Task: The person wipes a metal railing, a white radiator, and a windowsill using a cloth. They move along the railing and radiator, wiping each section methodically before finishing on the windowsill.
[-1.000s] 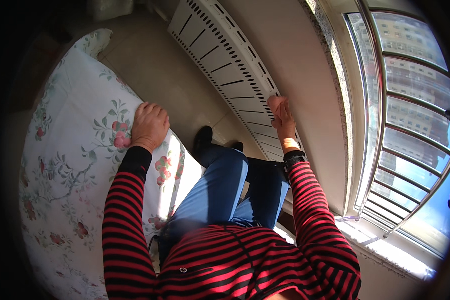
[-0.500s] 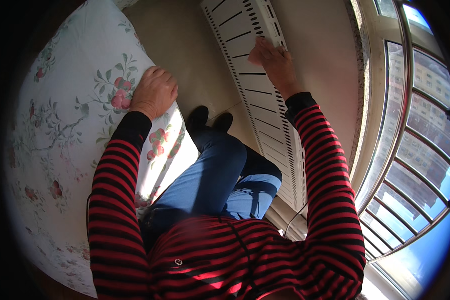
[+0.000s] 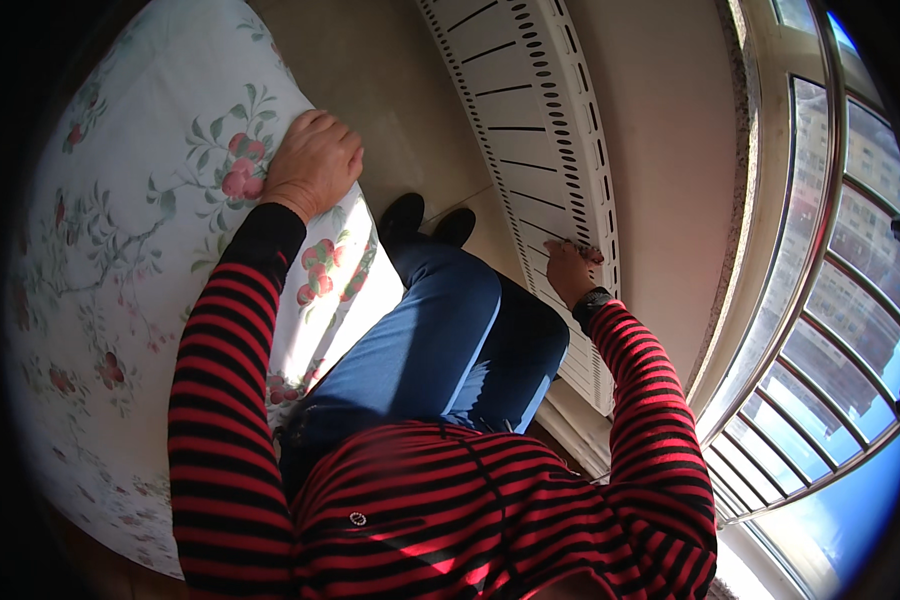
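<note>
My left hand rests on the edge of a bed with a white floral cover, its fingers bent over the side and gripping nothing that I can see. My right hand is closed against the slotted white radiator cover, near its window-side edge. In that hand is a pink cloth, mostly hidden by the fingers. Both arms wear red and black striped sleeves.
A pale wall rises beside the radiator cover, below a window with curved metal bars. My legs in blue jeans fill the gap between bed and radiator. Dark shoes stand on the tiled floor.
My right hand has slid with the cloth along the radiator cover, from its far part back toward my body. The left hand stays on the bed edge. The view has shifted slightly.
</note>
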Tool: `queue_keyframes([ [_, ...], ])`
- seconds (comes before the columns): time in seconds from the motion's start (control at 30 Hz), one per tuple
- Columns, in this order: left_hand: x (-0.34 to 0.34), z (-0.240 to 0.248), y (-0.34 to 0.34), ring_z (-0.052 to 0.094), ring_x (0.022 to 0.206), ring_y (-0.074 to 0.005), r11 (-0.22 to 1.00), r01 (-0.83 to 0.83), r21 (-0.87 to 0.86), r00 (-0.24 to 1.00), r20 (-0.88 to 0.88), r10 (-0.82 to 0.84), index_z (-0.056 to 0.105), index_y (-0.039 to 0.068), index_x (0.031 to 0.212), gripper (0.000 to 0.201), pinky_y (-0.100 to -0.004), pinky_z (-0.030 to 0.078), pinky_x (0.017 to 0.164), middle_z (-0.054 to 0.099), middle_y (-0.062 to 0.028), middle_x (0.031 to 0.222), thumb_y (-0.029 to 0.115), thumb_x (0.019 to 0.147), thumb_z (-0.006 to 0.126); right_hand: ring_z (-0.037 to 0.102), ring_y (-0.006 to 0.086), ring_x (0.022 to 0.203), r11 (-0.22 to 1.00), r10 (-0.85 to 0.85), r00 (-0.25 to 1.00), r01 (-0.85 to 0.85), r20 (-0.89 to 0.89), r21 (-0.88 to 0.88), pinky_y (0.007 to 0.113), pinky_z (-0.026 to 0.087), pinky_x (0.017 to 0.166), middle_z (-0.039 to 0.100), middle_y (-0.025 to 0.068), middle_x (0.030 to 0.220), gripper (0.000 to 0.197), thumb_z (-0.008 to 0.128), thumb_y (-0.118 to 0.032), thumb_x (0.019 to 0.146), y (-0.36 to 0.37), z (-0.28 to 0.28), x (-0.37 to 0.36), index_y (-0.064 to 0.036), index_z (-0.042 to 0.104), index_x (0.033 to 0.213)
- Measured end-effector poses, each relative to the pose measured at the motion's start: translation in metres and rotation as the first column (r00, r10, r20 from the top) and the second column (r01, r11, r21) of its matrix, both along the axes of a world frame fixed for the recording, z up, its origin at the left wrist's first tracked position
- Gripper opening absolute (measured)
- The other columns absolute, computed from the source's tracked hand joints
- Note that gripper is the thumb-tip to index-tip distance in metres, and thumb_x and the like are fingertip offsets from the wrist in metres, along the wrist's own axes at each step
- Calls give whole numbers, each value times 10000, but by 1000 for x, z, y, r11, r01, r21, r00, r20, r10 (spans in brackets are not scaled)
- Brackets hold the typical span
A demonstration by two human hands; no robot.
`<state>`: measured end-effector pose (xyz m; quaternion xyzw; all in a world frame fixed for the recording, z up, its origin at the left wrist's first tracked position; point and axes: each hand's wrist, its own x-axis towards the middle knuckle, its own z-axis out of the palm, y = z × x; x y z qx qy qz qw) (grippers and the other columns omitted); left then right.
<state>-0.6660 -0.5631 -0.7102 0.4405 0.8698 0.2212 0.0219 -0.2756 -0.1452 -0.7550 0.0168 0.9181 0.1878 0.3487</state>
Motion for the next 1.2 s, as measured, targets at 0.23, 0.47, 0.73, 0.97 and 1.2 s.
queue_keyframes([
  [0.23,1,-2,-1,630,1028,-252,1000,-11,-17,1000,-13,10,691,82,838,131,-401,434,1073,690,-77,910,195,892,653,519,304,1296,945,307,949,-313,68,93,413,422,1051,577,115,1420,291,609,-100,897,-28,0,-209,-18,691,1164],
  [0.47,0,0,1,634,1013,-248,999,-26,20,1000,-4,26,709,74,816,135,-394,444,1068,703,-73,889,189,870,665,523,250,1286,891,435,805,-448,-404,67,387,416,1064,516,85,1493,311,581,-61,913,-25,-8,-280,-54,655,1215],
  [0.73,-1,3,0,635,1054,-242,999,-23,-29,999,49,24,697,64,860,114,-407,437,1078,696,-70,961,173,872,664,528,300,1120,892,-432,900,414,-68,-183,501,376,940,666,117,1144,266,507,-15,968,-20,-88,-60,-73,686,1157],
  [0.97,-1,6,3,640,1031,-235,1000,-24,-13,1000,-8,24,701,89,818,103,-393,446,1066,700,-56,906,180,862,680,597,312,1088,930,299,775,-367,557,10,460,412,992,678,138,1067,206,584,-106,906,-4,-88,-44,-83,776,976],
  [1.2,1,5,2,638,1030,-255,998,-28,-48,1000,10,29,689,70,857,102,-408,440,1073,702,-78,955,169,871,673,501,326,1318,772,593,804,-582,43,254,365,451,1070,526,79,1504,308,660,-114,905,-45,-8,-334,-26,754,1185],
])
